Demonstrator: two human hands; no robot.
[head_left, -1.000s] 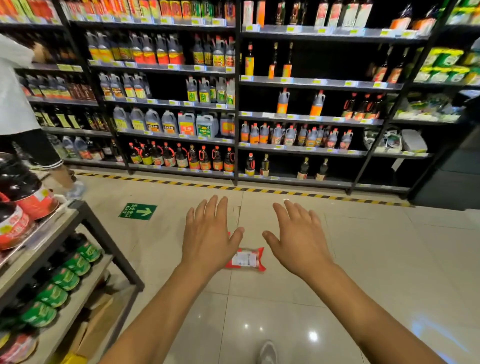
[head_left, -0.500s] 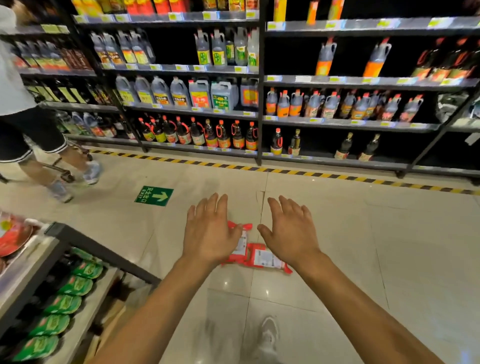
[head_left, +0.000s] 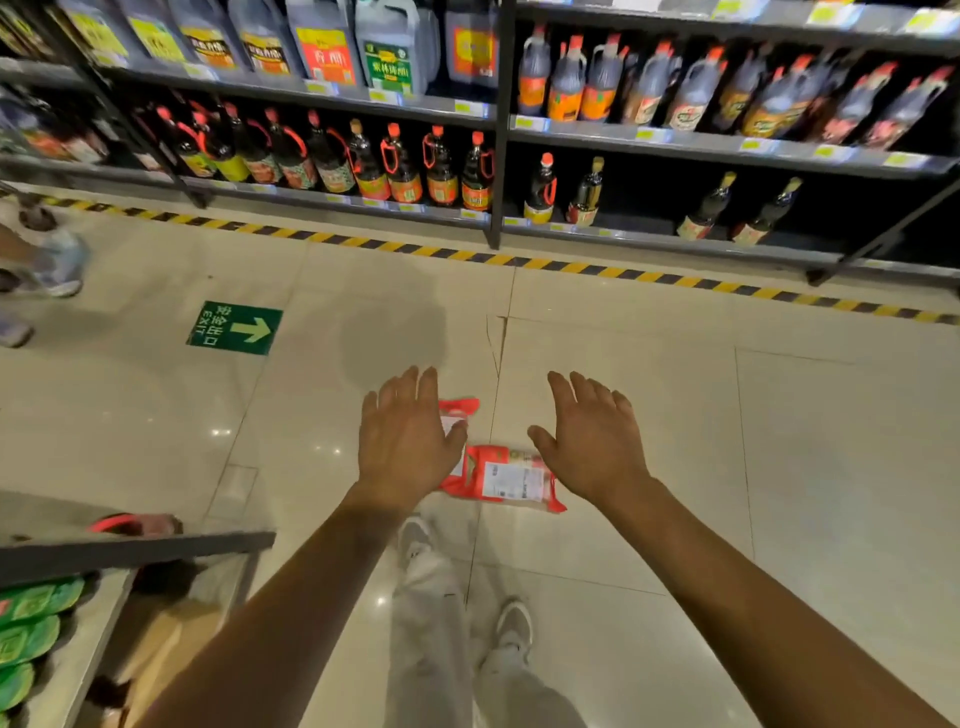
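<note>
Two red packets (head_left: 506, 478) lie on the tiled floor (head_left: 779, 467); left hand (head_left: 408, 441) and right hand (head_left: 595, 441) hover above, fingers spread, holding nothing.

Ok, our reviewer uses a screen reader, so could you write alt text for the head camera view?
The left hand and right hand, both open, reach over a red packet and a second red packet lying on a shop's tiled floor. Behind stand shelves of dark bottles; a green exit arrow marks the floor.
</note>
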